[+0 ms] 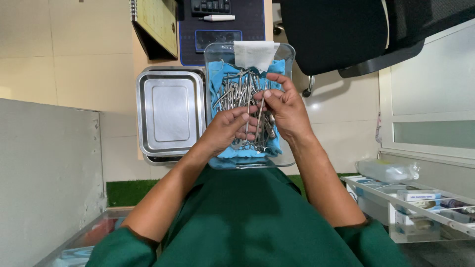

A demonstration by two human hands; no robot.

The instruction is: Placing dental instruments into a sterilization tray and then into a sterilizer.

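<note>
Instruments (236, 94), a heap of slim steel ones, lie on a blue cloth (217, 74) inside a clear tray (287, 54) on the tabletop, in the middle of my view. Left of it, just beside, sits a steel tray (170, 111) with its lid on. A white folded gauze (255, 53) rests at the clear tray's far edge. My right hand (287, 111) hangs over the heap, its fingers (264, 96) pinched on one thin instrument (259, 118) that stands nearly upright above the rest. My left hand (225, 129) comes in from the near left, fingers curled against the same piece and the pile's near end. I judge the step in hand as singling one piece out; the next move calls for a clean lift without snagging its neighbours.
</note>
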